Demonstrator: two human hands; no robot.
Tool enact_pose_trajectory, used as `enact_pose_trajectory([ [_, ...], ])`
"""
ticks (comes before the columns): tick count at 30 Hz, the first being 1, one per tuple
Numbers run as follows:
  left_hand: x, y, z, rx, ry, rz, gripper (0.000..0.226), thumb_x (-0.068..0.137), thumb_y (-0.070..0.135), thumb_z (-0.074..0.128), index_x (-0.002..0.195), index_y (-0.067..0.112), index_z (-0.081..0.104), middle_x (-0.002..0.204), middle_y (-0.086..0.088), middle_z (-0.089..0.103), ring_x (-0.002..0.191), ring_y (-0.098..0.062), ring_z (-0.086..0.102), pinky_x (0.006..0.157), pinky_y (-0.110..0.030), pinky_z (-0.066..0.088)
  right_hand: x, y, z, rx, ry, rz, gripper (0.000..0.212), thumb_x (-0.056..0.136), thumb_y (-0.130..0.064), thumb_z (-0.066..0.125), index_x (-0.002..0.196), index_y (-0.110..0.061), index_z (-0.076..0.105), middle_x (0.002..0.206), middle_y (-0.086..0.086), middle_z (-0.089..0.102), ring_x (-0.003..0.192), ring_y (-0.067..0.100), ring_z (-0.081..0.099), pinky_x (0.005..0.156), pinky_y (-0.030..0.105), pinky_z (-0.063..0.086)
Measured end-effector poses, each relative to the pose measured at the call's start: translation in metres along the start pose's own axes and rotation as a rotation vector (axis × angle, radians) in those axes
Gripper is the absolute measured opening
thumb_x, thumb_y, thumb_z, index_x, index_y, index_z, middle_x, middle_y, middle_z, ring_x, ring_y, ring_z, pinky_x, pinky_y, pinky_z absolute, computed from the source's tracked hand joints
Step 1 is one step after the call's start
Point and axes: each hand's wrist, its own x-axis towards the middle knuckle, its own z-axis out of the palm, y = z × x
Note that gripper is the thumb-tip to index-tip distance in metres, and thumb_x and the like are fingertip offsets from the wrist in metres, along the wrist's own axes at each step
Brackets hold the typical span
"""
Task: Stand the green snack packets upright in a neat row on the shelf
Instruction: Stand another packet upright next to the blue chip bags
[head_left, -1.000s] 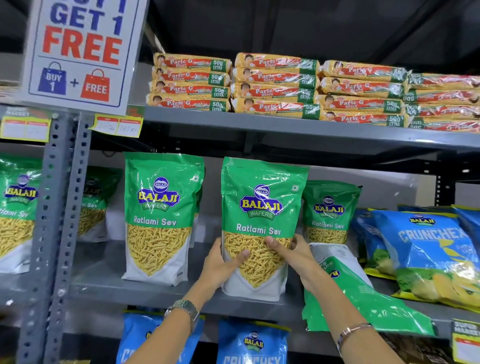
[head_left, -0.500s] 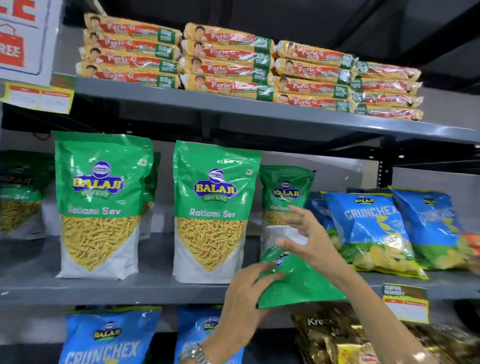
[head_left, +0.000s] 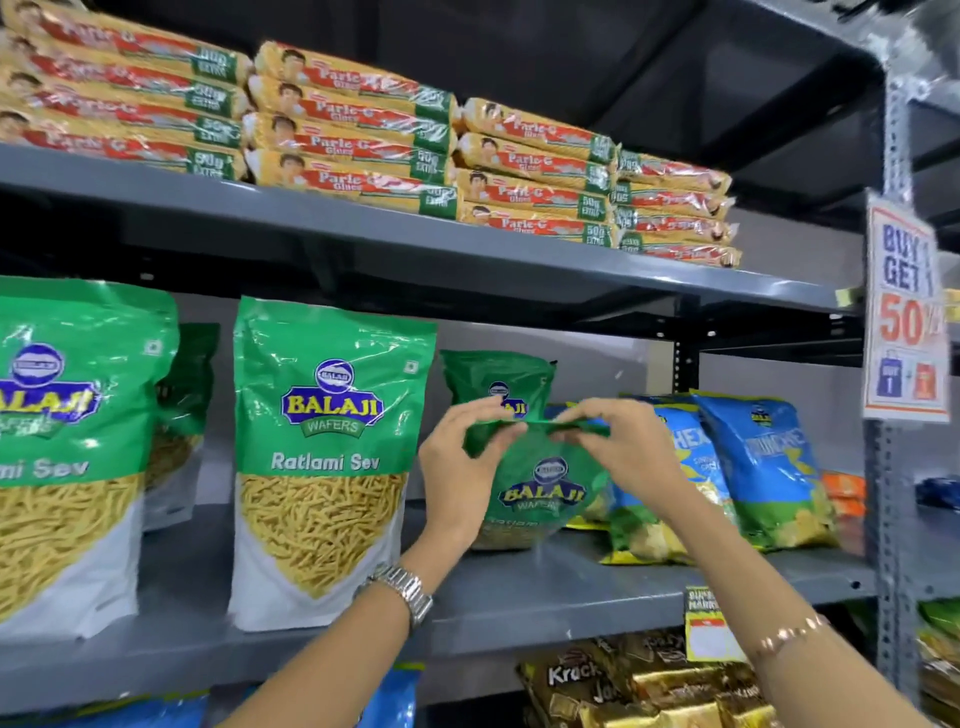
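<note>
Two large green Balaji Ratlami Sev packets stand upright on the grey middle shelf: one at the far left, one in the centre. A third green packet is held up to the right of them, its top edge pinched by my left hand and my right hand. Its base is near the shelf surface. Behind it stands another green packet, farther back. A further green packet sits behind the left one.
Blue Crunchex bags lean on the shelf just right of my hands. Stacked Parle-G packs fill the shelf above. A promo sign hangs on the right upright. Gold and blue packets fill the shelf below.
The third green packet was lying flat at the shelf's front edge; both hands have lifted it upright by its top edge. The view has shifted right.
</note>
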Motion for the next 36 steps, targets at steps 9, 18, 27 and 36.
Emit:
enact_pose_trajectory([
  [9,-0.016,-0.063,0.006,-0.019,-0.286,-0.342,0.080,0.065,0.031,0.079,0.129,0.023,0.032,0.118,0.013,0.047,0.112,-0.004,0.046,0.075,0.006,0.033,0.092,0.002,0.004,-0.058,-0.087,0.045,0.038,0.068,-0.043,0.073,0.098,-0.020,0.070,0.105,-0.001,0.066,0.097,0.020,0.059,0.080,0.035,0.047],
  [18,-0.030,-0.107,0.014,0.031,-0.393,-0.528,0.075,0.074,0.025,0.073,0.136,0.022,0.030,0.123,0.009,0.048,0.114,-0.005,0.043,0.093,-0.022,0.034,0.142,0.019,0.039,-0.103,-0.177,0.110,0.056,0.075,-0.040,0.069,0.124,-0.016,0.056,0.128,0.012,0.059,0.115,0.032,0.055,0.090,0.040,0.047],
  [27,-0.022,-0.114,0.017,0.033,-0.394,-0.571,0.070,0.077,0.021,0.070,0.136,0.018,0.031,0.118,0.008,0.047,0.112,-0.006,0.041,0.093,-0.023,0.034,0.107,0.040,0.063,-0.020,0.327,0.074,0.057,0.077,-0.038,0.068,0.125,-0.014,0.049,0.125,0.011,0.059,0.118,0.032,0.048,0.094,0.043,0.038],
  [36,-0.023,-0.116,0.021,0.038,-0.310,-0.677,0.074,0.073,0.023,0.074,0.135,0.023,0.035,0.137,-0.003,0.047,0.125,-0.023,0.044,0.102,-0.041,0.040,0.017,0.082,0.117,0.698,-0.080,0.500,0.112,0.044,-0.052,0.081,0.134,-0.011,0.028,0.137,0.011,0.047,0.116,0.021,0.050,0.100,0.037,0.045],
])
